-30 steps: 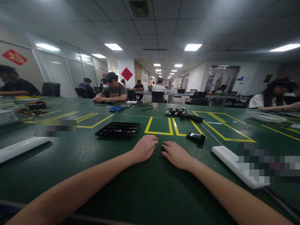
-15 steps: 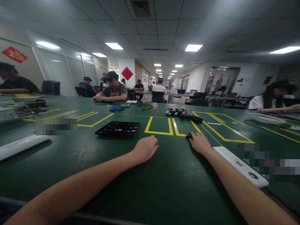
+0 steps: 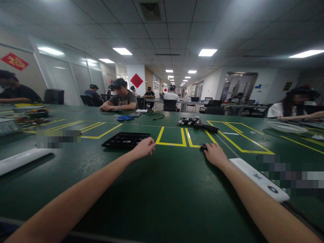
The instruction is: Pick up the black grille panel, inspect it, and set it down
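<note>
Moved: our left hand, toward black tray, beside its loosely open fingers. Small black part under fingers of our right hand, grip unclear; loose hold could let it slip.

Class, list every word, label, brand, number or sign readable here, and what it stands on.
"福": the red wall sign at far left.
Too blurred to read: the red pillar sign.
Too small to read: lettering on the far wall panel.
Unreadable: the dark mark on the white strip.
None legible: the black tray; the black item at the right hand.
</note>
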{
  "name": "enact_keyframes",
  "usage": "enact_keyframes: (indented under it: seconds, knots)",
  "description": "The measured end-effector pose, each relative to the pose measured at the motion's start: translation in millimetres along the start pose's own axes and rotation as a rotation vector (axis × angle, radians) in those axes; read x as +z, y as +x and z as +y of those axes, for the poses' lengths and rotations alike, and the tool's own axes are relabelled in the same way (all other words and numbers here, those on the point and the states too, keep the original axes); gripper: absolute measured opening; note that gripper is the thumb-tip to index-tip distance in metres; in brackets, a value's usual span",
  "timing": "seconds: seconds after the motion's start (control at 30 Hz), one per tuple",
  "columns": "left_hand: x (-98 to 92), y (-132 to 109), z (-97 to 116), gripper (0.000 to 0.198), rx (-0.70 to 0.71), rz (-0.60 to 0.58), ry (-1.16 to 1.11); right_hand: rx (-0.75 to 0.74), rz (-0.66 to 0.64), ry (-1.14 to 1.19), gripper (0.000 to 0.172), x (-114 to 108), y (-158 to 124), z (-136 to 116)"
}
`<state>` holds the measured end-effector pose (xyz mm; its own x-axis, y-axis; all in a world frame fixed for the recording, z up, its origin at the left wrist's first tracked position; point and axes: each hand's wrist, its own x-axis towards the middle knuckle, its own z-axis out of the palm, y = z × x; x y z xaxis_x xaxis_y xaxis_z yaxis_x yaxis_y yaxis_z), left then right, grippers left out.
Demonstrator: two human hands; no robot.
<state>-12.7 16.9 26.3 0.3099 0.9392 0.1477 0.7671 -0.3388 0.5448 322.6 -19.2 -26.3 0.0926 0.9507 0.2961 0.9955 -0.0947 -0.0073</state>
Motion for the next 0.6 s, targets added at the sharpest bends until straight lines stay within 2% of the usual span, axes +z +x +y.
enact_keyframes:
  seconds: [0.07, 0.13, 0.2, 0.3, 0.4, 0.5, 0.6]
  knots:
    - [-22.2, 10, -14, 0.02, -0.173, 0.138, -0.163, 0.005, 0.0, 0.005, 0.034, -1, -1, -1]
    - [-45.1, 16, -31, 0.027, -0.317, 0.293, -0.125, 0.012, -0.001, 0.001, 0.034, -3, -2, -2]
    - [-63.4, 19, -49, 0.029, -0.413, 0.36, -0.022, 0.015, 0.0, -0.004, 0.035, -4, -3, -2]
    - [-75.6, 17, -68, 0.038, -0.475, 0.298, 0.248, 0.015, 0.005, -0.006, 0.035, -6, -4, -3]
    - [-73.6, 16, -75, 0.05, -0.479, 0.163, 0.531, 0.018, 0.009, -0.01, 0.034, -7, -4, -4]
    - [-69.8, 18, -77, 0.056, -0.469, 0.074, 0.575, 0.015, 0.013, -0.009, 0.034, -7, -4, -5]
    - [-69.7, 21, -81, 0.056, -0.428, 0.044, 0.573, 0.019, 0.022, -0.004, 0.034, -7, -4, -2]
